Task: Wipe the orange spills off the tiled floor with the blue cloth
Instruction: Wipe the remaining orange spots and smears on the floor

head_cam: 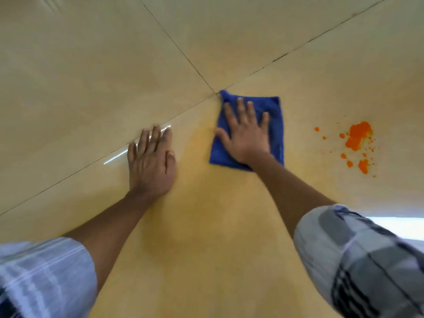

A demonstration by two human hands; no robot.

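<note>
The blue cloth (275, 131) lies folded flat on the beige tiled floor (91, 76), just below where the grout lines cross. My right hand (246, 134) presses on it with fingers spread and straight. My left hand (151, 161) rests flat on the bare floor to the left of the cloth, fingers straight. An orange spill (356, 138) with smaller splatters around it sits on the tile to the right of the cloth, apart from it. A faint yellowish smear tints the tile between my hands.
Dark grout lines (174, 47) cross near the cloth's top left corner. A bright reflection streak (114, 158) lies by my left fingers. Rolled checked sleeves (358, 260) fill the lower corners. A pale bright strip (399, 228) shows at the right edge.
</note>
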